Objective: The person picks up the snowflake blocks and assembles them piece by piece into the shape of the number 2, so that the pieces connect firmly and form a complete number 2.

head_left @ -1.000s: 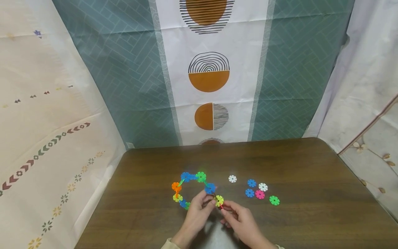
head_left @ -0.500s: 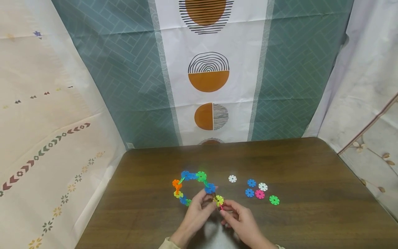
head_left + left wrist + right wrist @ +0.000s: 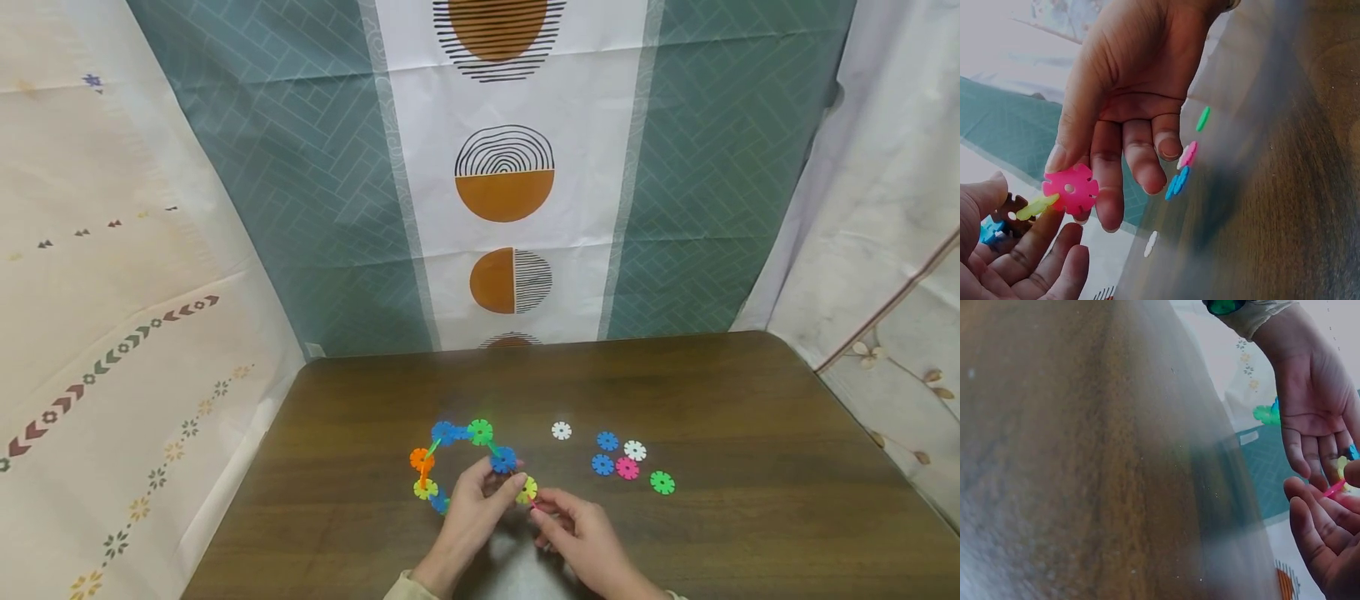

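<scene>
A curved chain of slotted snowflake discs hangs from the hands in the head view, with an orange disc [image 3: 422, 459], a green disc [image 3: 480, 432] and a blue disc [image 3: 503, 459] among its links. My left hand [image 3: 468, 508] grips the chain near its right end, thumb beside a brown disc [image 3: 1011, 215]. The yellow disc [image 3: 1038, 206] links that brown one to a pink disc [image 3: 1072, 189]. Between thumb and index finger, my right hand [image 3: 588, 537] pinches the pink disc. Part of the chain is hidden behind my left hand.
On the brown table [image 3: 712, 400], right of the hands, lie several loose discs: a white disc [image 3: 561, 430], another white disc [image 3: 635, 450], blue discs [image 3: 607, 441], a pink disc [image 3: 627, 468] and a green disc [image 3: 662, 482]. Fabric [image 3: 300, 167] hangs behind the table.
The chain's left part has dipped toward the table and shifted slightly left. My left thumb has moved over toward the yellow disc. The right hand has barely moved; the loose discs lie as before.
</scene>
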`<state>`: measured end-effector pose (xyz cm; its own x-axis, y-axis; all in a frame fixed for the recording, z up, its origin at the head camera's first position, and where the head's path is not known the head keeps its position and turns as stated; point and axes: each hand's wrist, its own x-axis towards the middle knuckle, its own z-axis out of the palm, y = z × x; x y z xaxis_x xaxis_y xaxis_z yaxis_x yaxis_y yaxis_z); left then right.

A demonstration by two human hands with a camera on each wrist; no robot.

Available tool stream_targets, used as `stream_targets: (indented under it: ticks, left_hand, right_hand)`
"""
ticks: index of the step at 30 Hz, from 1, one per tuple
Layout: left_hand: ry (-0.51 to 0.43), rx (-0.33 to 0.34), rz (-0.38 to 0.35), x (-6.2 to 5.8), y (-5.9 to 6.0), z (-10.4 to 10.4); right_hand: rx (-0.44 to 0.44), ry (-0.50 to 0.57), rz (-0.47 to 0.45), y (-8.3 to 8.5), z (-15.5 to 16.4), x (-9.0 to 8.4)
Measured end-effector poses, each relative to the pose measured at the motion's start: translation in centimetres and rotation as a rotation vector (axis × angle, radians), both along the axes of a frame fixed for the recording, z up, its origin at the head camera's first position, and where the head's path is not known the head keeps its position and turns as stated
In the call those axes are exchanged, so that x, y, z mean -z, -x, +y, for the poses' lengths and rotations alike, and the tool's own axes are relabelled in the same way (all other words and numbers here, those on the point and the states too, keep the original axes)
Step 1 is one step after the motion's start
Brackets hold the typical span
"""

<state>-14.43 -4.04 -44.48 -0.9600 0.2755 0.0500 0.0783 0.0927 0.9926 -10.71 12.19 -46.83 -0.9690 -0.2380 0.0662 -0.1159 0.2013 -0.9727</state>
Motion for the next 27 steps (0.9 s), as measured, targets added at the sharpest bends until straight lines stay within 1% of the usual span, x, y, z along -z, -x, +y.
stream_targets:
  ticks: [4, 7, 9, 14, 16, 19, 23, 25, 27]
  left_hand:
    - [0.054, -0.03, 0.01, 0.0, 0.0, 0.1]
    - [0.057, -0.036, 0.011, 0.3, 0.1, 0.0]
    - [0.034, -0.03, 0.0, 0.8, 0.2, 0.0]
    - [-0.039, -0.005, -0.04, 2.3, 0.9, -0.2]
    - [-0.051, 0.001, -0.052, 2.6, 1.0, -0.2]
    - [-0.064, 0.014, -0.06, 2.2, 0.8, -0.3]
    - [-0.068, 0.032, -0.056, 1.0, 0.3, -0.2]
    - [-0.047, 0.037, -0.044, 0.4, 0.1, -0.2]
    - [-0.015, 0.041, -0.028, 0.2, -0.1, -0.2]
  right_hand:
    - [-0.013, -0.007, -0.013, -0.1, 0.0, 0.0]
    - [-0.021, -0.004, -0.032, -0.1, 0.1, 0.0]
    - [-0.023, 0.0, -0.041, -0.1, 0.1, 0.1]
    - [-0.024, 0.01, -0.044, 0.0, 0.1, 0.1]
    - [-0.025, 0.012, -0.04, -0.1, 0.1, 0.1]
    - [-0.027, 0.014, -0.033, -0.1, 0.0, 0.0]
    - [-0.023, 0.015, -0.019, -0.2, 0.0, -0.2]
    - [-0.02, 0.016, -0.013, -0.1, 0.0, 0.0]
    - [-0.02, 0.016, -0.008, 0.0, 0.1, 0.4]
